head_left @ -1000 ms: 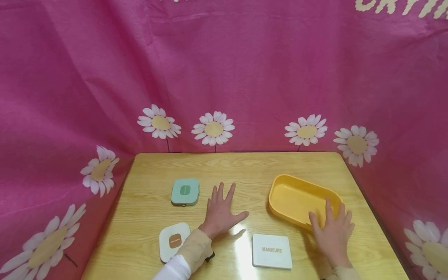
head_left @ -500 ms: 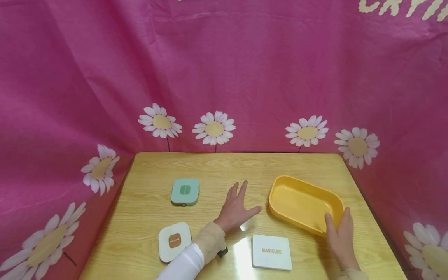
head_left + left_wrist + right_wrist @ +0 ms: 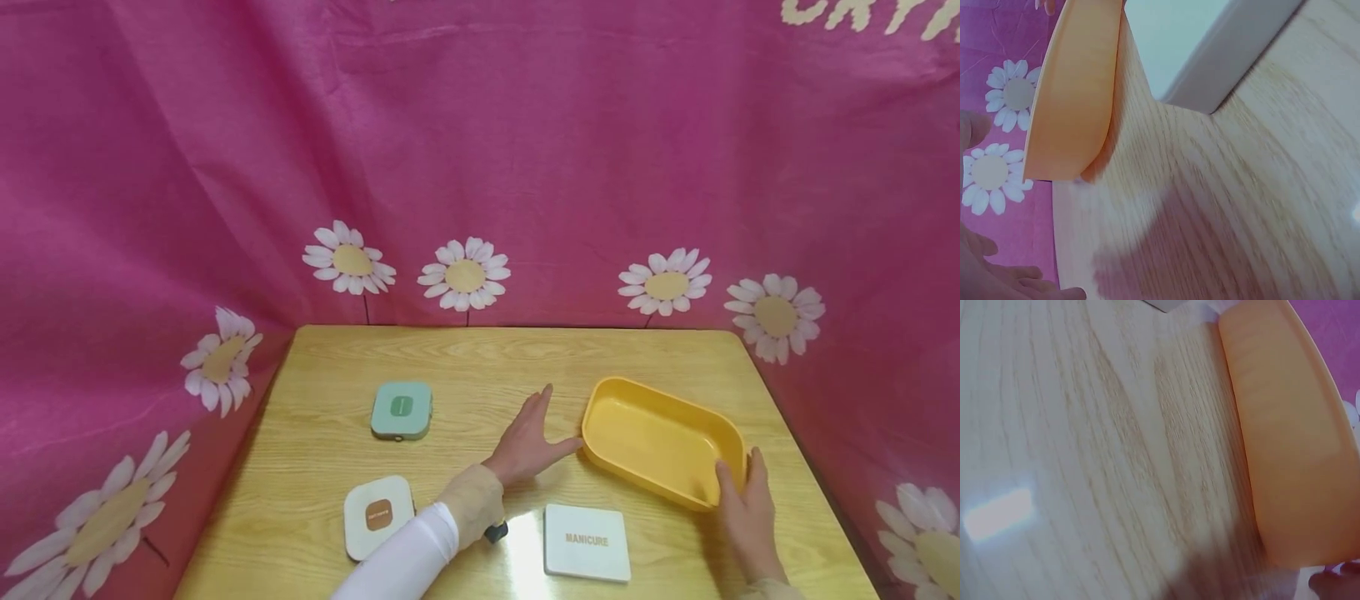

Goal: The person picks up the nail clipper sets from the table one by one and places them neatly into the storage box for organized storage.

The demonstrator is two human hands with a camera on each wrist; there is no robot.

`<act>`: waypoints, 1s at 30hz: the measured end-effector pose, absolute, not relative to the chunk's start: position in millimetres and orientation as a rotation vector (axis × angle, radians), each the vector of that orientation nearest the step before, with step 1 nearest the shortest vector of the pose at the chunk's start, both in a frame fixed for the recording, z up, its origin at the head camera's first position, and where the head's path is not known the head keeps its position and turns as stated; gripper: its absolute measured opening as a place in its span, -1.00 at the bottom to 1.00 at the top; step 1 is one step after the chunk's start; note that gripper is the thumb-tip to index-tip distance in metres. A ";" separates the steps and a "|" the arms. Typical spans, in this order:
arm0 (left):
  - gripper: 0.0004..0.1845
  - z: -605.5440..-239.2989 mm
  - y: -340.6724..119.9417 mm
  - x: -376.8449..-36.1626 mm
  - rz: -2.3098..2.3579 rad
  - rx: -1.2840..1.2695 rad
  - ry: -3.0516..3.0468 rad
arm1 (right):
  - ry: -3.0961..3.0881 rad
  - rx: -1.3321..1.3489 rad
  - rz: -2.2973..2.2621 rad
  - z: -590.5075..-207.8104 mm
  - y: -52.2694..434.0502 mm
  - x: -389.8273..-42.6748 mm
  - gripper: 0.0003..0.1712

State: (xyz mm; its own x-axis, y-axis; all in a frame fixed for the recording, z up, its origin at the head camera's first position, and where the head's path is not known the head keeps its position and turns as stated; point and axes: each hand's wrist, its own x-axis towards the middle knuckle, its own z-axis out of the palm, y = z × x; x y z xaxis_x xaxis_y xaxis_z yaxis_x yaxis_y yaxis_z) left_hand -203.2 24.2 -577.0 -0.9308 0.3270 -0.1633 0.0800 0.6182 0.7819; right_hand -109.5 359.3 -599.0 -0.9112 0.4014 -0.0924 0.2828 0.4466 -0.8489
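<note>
A yellow-orange oblong tray (image 3: pixel 652 437) lies on the right half of the table; its outer wall (image 3: pixel 1072 94) fills the upper left of the left wrist view. My left hand (image 3: pixel 525 446) is spread at the tray's left end, thumb tip right at the wall and fingers pointing away from me. At the tray's right end is my right hand (image 3: pixel 747 517), its thumb over the near corner and its fingers along the outside. The right wrist view shows the tray's side (image 3: pixel 1297 437) with fingertips (image 3: pixel 1335 582) close by its end. Neither hand curls round the tray.
A white box marked MANICURE (image 3: pixel 587 542) lies in front of the tray. On the left are a mint-green case (image 3: pixel 402 410) and a white case with a brown label (image 3: pixel 378 517), next to my left sleeve (image 3: pixel 408 554). A pink daisy-print curtain (image 3: pixel 480 150) surrounds the wooden table (image 3: pixel 480 358).
My left hand has moved right, up to the tray's left end. The right hand has gone from spread over the tray's near side to its right end. The tray stays in place.
</note>
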 end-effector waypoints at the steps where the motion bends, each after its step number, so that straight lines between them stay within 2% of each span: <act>1: 0.13 -577.4 26.1 -204.2 1.216 0.330 2.549 | -2.557 -0.625 1.503 -598.7 360.0 -109.7 -0.09; 14: 0.06 -584.0 48.1 -209.9 1.379 0.234 2.409 | -2.542 -0.687 1.640 -601.2 366.5 -106.8 -0.12; 24: -0.06 -590.5 58.6 -208.1 1.479 0.281 2.341 | -2.550 -0.665 1.629 -607.0 371.1 -103.8 -0.20; 30: -0.06 -596.4 67.8 -211.5 1.611 0.268 2.233 | -2.626 -0.639 1.568 -606.5 373.6 -100.9 -0.23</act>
